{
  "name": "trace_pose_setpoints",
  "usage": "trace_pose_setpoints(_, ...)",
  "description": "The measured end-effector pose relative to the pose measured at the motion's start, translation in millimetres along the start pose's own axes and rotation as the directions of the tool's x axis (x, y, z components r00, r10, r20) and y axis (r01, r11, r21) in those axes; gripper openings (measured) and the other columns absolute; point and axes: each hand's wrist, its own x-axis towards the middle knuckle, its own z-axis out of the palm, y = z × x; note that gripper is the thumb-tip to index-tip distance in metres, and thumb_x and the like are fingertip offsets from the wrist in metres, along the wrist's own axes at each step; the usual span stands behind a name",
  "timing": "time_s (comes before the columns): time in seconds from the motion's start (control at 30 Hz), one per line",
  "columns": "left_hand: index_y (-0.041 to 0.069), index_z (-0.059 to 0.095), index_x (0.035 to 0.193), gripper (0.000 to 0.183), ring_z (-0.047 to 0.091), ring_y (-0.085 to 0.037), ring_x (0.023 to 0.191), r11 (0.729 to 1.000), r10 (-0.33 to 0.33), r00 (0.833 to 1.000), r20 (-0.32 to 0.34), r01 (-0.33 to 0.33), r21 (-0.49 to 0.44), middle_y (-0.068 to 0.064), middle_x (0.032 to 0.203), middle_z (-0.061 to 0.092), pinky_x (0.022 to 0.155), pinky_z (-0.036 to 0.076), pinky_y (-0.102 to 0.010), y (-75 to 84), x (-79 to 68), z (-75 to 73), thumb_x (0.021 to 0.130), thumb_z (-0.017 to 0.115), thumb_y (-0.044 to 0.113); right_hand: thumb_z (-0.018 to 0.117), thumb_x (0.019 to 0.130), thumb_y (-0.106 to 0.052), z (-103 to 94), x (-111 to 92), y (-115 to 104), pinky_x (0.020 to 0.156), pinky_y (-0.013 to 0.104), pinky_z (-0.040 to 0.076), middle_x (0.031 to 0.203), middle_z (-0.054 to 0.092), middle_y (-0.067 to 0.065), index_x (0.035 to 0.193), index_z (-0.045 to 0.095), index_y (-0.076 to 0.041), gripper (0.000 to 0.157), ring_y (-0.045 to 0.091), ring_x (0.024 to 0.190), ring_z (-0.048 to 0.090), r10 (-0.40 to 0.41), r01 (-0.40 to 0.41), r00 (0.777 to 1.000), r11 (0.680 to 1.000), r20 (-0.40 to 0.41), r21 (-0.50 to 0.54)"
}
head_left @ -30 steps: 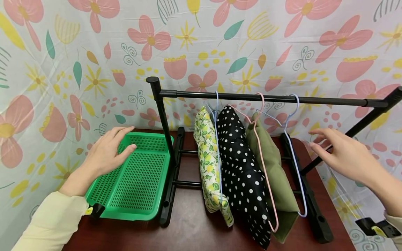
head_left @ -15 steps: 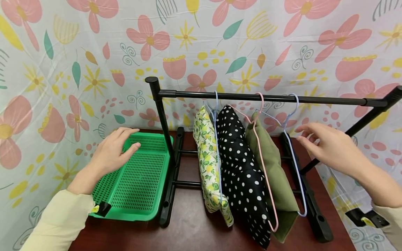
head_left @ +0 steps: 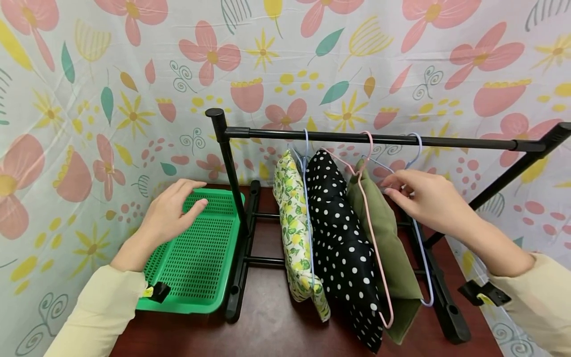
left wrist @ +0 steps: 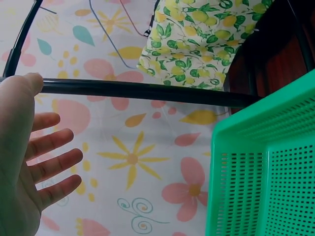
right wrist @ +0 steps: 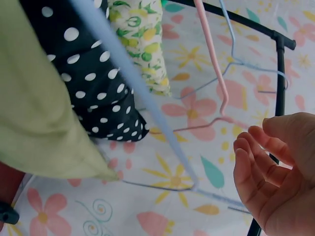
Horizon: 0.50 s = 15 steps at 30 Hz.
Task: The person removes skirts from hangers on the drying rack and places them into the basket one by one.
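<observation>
My left hand is held over the green plastic basket, fingers extended, touching nothing. At the right of the rack, my right hand is at the neck of a blue hanger, covering part of it in the head view. Its fingers are loosely bent with nothing gripped. From that hanger hangs an olive-green cloth piece. To its left, a black polka-dot piece hangs on a pink hanger. Leftmost on the bar is a lemon-print piece on another blue hanger.
The black rack's bar runs across above the dark red tabletop, with posts at both ends. The left post stands between basket and cloths. A floral curtain closes off the back and sides.
My right hand has moved left, from beside the rack's right post to the right-hand blue hanger. The left hand has drifted slightly right over the basket. The hanging pieces have stayed in place.
</observation>
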Motion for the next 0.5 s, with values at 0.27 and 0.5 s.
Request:
trace_pose_setpoints(0.27,0.012,0.056,0.122,0.034,0.053,-0.02,0.094,1.0,0.013,1.0,-0.023,-0.014,-0.028,-0.005,0.112,0.057,0.072,0.046,-0.04,1.6,0.7,9.9,0.092,0.057,0.027,0.067,0.084,-0.009,7.5,11,-12,0.051,0.025,0.045,0.081,0.068,-0.001,0.097,0.069,-0.013,0.015,0.011,0.061,0.061,-0.007,0.007,1.0,0.999,0.001,0.053)
trace_pose_setpoints(0.5,0.014,0.054,0.125,0.036,0.054,-0.014,0.077,1.0,-0.006,1.0,-0.007,0.006,-0.03,-0.004,0.117,0.056,0.064,0.044,-0.034,4.7,0.7,20.1,0.093,0.054,0.031,0.063,0.087,-0.01,13.1,26,-27,0.051,0.029,0.045,0.079,0.069,0.002,0.1,0.069,-0.013,0.015,0.014,0.062,0.063,0.025,-0.027,0.999,0.996,0.021,0.087)
